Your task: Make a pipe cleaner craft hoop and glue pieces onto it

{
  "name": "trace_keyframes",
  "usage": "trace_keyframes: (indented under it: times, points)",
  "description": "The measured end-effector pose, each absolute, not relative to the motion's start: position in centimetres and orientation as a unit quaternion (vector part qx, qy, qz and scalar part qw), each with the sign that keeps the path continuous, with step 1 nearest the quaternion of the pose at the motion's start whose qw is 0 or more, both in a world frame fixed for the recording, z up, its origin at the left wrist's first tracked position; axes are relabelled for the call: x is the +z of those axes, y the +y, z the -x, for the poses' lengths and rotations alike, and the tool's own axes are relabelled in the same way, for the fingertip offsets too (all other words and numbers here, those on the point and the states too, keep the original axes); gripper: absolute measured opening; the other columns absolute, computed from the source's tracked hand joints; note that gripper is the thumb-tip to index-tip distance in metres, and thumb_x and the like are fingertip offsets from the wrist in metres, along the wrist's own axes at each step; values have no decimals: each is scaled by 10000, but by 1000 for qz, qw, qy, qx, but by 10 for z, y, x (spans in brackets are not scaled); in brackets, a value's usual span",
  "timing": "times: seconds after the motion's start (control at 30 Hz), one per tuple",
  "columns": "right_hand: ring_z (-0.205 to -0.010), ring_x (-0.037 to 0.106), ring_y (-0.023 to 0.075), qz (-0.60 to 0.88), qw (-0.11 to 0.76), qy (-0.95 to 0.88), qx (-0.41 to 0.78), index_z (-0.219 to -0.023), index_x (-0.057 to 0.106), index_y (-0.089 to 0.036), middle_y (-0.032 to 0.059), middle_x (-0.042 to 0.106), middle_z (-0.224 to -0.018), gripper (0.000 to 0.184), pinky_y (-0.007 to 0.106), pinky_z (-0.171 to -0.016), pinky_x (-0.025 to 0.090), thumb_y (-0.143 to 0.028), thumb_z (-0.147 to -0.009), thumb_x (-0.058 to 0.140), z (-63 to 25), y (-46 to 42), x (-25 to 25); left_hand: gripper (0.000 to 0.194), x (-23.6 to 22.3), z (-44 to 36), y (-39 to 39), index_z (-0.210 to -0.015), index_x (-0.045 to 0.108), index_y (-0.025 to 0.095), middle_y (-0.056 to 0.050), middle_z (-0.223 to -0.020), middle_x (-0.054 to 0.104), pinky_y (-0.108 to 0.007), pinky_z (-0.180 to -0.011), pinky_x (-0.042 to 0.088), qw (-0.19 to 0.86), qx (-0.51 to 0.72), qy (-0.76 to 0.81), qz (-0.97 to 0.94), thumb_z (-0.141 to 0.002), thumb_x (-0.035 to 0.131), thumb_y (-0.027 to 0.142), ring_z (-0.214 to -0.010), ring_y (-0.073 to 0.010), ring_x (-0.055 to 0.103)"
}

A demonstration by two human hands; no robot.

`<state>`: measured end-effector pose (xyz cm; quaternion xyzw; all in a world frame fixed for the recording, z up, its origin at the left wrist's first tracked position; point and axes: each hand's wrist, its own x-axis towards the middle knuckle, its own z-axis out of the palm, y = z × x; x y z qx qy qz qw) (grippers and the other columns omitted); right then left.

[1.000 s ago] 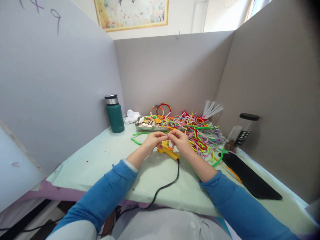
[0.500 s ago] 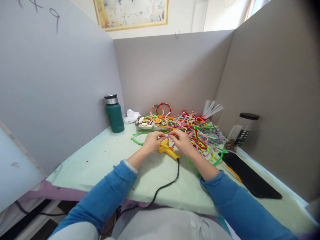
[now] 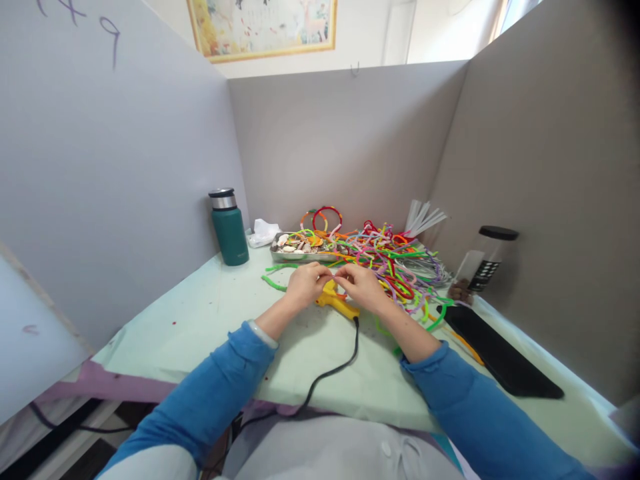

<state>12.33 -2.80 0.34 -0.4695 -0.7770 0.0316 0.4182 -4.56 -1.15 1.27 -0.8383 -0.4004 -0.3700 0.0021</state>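
Note:
My left hand (image 3: pixel 306 285) and my right hand (image 3: pixel 361 287) meet over the middle of the table, thumbs and fingertips pinched together. Between them shows a bit of purple pipe cleaner (image 3: pixel 334 277); the fingers cover most of it. Just below the hands lies a yellow hot glue gun (image 3: pixel 340 307), its front partly hidden, with a black cord (image 3: pixel 325 377) running to the table's near edge. A bent green pipe cleaner (image 3: pixel 273 283) lies left of my left hand.
Behind the hands are a metal tray (image 3: pixel 300 256) of shells and a tangled pile of coloured pipe cleaners (image 3: pixel 395 257). A green bottle (image 3: pixel 230 233) stands left; a clear jar (image 3: pixel 485 263) and a black flat strip (image 3: pixel 505 353) are right. Grey partitions (image 3: pixel 345 140) enclose the table.
My right hand has shifted slightly left, bringing its fingertips closer to those of my left hand. The glue gun and other things have stayed put.

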Motion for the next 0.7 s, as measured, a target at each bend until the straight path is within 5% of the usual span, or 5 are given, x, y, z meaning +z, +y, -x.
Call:
trace_keyframes:
  times: [0.23, 0.53, 0.7]
  points:
    - [-598, 504, 119, 479, 441, -755, 79, -721, 594, -172, 12, 599, -677, 130, 236, -556, 360, -259, -768, 510, -120, -27, 1, 166, 13, 44, -8, -784, 692, 185, -32, -773, 643, -224, -672, 409, -66, -388, -401, 827, -767, 548, 267, -703, -126, 552]
    - [-423, 381, 80, 409, 577, -609, 360, -726, 548, -164, -65, 443, -479, 208, 213, -430, 317, -368, -695, 577, -105, -30, 1, 323, 11, 42, -8, -829, 626, 122, 41, -580, 531, -237, -517, 469, -547, -407, -364, 634, -639, 683, 377, -411, -21, 365]
    - [-405, 385, 81, 411, 583, -590, 377, -738, 550, -164, -63, 455, -480, 238, 212, -404, 311, -395, -695, 583, -105, -30, 1, 308, 13, 41, -10, -812, 618, 116, 40, -581, 530, -236, -502, 465, -533, -425, -370, 631, -646, 678, 368, -392, -13, 334]
